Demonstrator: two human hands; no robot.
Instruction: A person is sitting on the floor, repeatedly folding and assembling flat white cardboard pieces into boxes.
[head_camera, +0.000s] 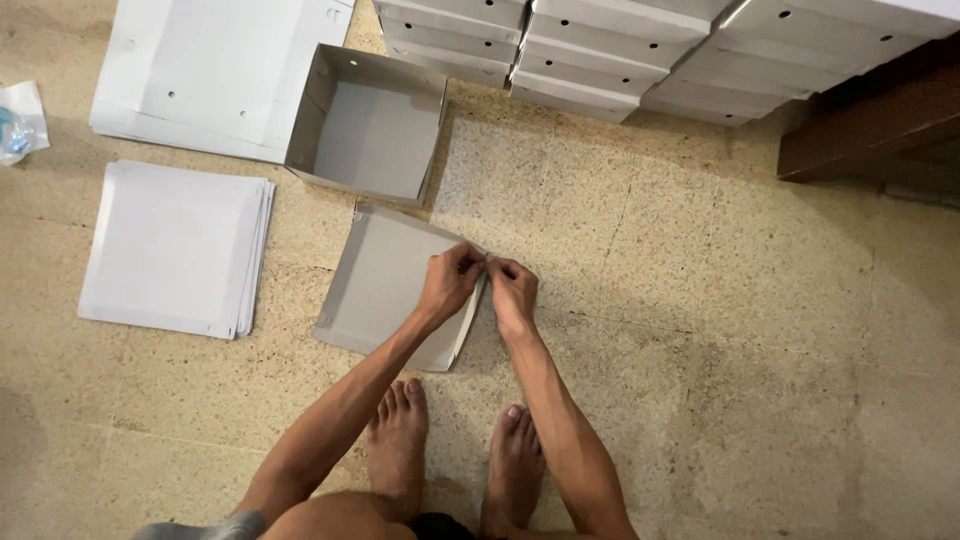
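Head view. You are standing barefoot on a speckled stone floor (700, 300), bending forward with both arms reaching down to the centre of the frame.

Your left hand (450, 282) is pinching the right-hand edge of a grey cardboard blank (385, 285), fingers pressed together on the raised flap near its upper right corner. Your right hand (513, 290) is touching the same corner from the right, fingertips closed on the flap just beside your left fingertips. Both hands are meeting at one point; what lies between the fingertips is too small to tell.

The blank is lying on the floor just left of centre, partly folded, its right side lifted under your hands, its lower corner just above your left foot (398, 440). Your right foot (512, 465) is planted beside it at the lower centre.

Directly above the blank, almost touching it, an open assembled box (368, 125) is sitting upright. At the left of the frame a stack of flat white sheets (170, 245) is lying; a larger flat sheet with punched holes (215, 70) is occupying the upper left. Along the upper right, stacks of finished white boxes (640, 50) are lined up. A dark wooden piece (870, 125) is showing at the right edge.
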